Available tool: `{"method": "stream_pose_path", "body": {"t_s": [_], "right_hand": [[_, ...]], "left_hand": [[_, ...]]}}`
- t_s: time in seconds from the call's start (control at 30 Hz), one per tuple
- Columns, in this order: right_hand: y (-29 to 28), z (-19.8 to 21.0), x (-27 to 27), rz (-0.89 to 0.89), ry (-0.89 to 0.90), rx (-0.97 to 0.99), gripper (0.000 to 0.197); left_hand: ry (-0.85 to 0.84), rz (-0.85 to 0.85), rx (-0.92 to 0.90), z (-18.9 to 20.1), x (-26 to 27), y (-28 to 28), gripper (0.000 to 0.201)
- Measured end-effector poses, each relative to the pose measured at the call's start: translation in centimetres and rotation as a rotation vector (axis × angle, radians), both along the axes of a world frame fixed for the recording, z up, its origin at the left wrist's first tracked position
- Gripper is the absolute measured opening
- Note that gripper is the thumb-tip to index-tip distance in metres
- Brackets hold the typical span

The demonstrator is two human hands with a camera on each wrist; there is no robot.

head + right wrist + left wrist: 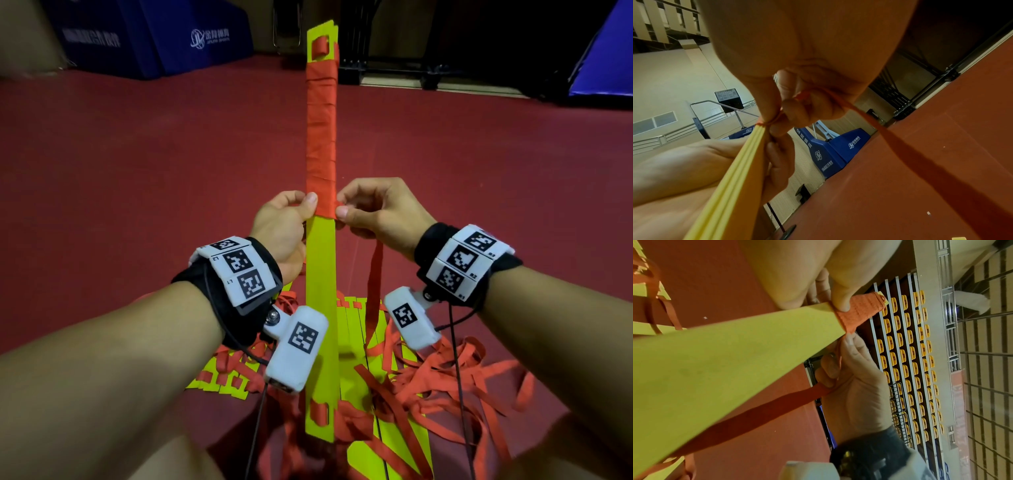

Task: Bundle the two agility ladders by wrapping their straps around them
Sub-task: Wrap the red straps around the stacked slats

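A stack of yellow ladder rungs points away from me above the floor. Red strap is wound round its far half. My left hand grips the stack at the edge of the winding, thumb pressed on the last turn. My right hand pinches the strap at the stack's right edge; the loose strap tail hangs from it down to the floor.
A second heap of yellow rungs and tangled red straps lies on the dark red floor below my wrists. Blue padded bases stand at the far left, another blue pad at the far right.
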State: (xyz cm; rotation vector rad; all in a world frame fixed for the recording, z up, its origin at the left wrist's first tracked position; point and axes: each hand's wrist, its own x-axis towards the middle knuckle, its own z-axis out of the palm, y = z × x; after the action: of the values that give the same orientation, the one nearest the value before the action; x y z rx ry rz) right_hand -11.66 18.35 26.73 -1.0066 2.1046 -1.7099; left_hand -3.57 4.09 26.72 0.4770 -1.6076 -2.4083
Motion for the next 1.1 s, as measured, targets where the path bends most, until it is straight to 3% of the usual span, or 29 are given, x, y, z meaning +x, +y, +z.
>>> {"method": "stream_pose_path", "body": {"t_s": [0.33, 0.57, 0.7, 0.8, 1.1], "right_hand": [[-0.7, -0.1, 0.7, 0.013, 0.067, -0.043, 0.016], [-0.7, -0.8, -0.5, -0.167, 0.156, 0.086, 0.032], [-0.7, -1.1, -0.9, -0.208, 0.230, 0.129, 0.023], [-0.7, -1.0, -0.9, -0.148, 0.202, 0.113, 0.009], [-0.8, -1.1, -1.1, -0.189, 0.163, 0.176, 0.016]], "left_hand": [[-0.049, -0.024, -0.121, -0.6, 0.5, 0.8, 0.014], [-0.015, 0.029, -0.171, -0.8, 0.3, 1.1, 0.036], [0.020, -0.038, -0.218, -0.9, 0.5, 1.4, 0.022], [0.009, -0.019, -0.177, -0.9, 0.3, 1.1, 0.024], [-0.023, 0.036, -0.166, -0.7, -0.1, 0.8, 0.018]]}}
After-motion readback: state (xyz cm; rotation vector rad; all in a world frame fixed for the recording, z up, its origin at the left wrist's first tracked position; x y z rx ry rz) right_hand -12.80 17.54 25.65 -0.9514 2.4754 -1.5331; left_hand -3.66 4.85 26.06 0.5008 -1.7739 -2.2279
